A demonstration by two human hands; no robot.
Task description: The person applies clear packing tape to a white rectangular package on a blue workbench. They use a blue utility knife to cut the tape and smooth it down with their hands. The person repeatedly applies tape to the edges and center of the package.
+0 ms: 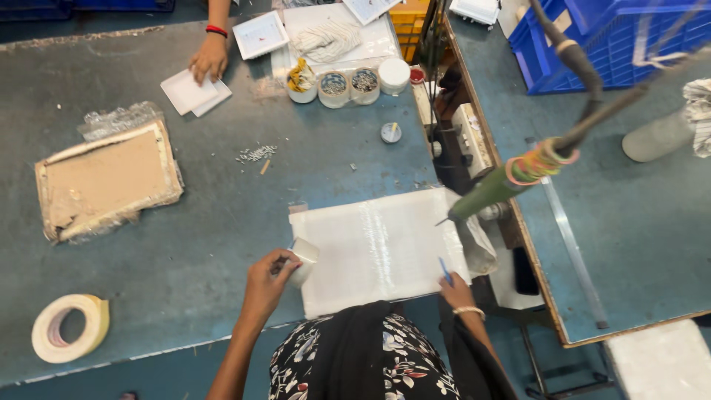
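Left hand (pixel 268 280) pinches a small white piece (pixel 304 258) at the left edge of the white, faintly glossy sheet (pixel 378 248) (flat on the bench, near edge). Right hand (pixel 455 289) grips a thin blue tool (pixel 444 270) at the sheet's lower right corner. Farther back: tape roll (pixel 70 327), small round containers (pixel 348 85), another person's hand (pixel 209 59) on white cards (pixel 194 94).

Single head camera, steeply downward, near worktable (pixel 222 222).

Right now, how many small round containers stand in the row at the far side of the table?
4: one with yellow contents, two clear ones holding small grey parts, and a white-lidded one at the right end. Others may be hidden behind the clutter.
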